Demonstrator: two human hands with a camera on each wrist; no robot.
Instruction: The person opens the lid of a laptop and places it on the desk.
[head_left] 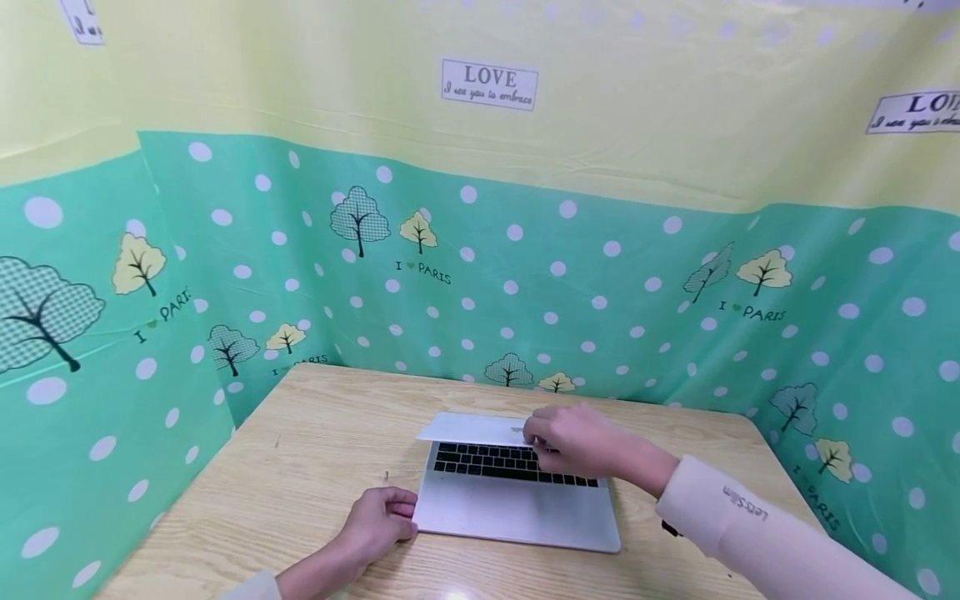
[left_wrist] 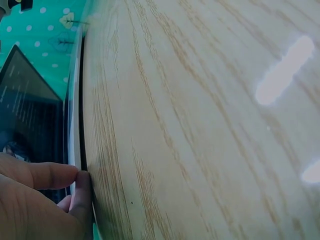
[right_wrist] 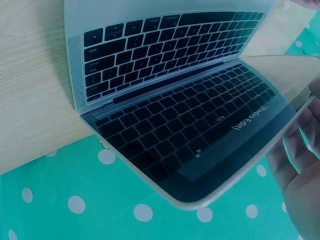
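Note:
A silver laptop (head_left: 517, 510) lies on the wooden table with its lid (head_left: 472, 427) partly raised and tilted forward over the black keyboard (head_left: 487, 461). At the top edge of that lid, my right hand (head_left: 577, 440) grips with thumb and fingers. The right wrist view shows the glossy dark screen (right_wrist: 200, 145) reflecting the keys, with some light text on it. My left hand (head_left: 375, 523) pinches the left front corner of the base. In the left wrist view its thumb and a finger meet at the base's edge (left_wrist: 76, 120); the other fingers are partly hidden.
The light wood table (head_left: 315, 442) extends around the laptop on all sides. Behind and beside it hangs a green and yellow curtain (head_left: 525, 275) with white dots and printed trees. A dark band (head_left: 670, 528) shows at the right sleeve's cuff.

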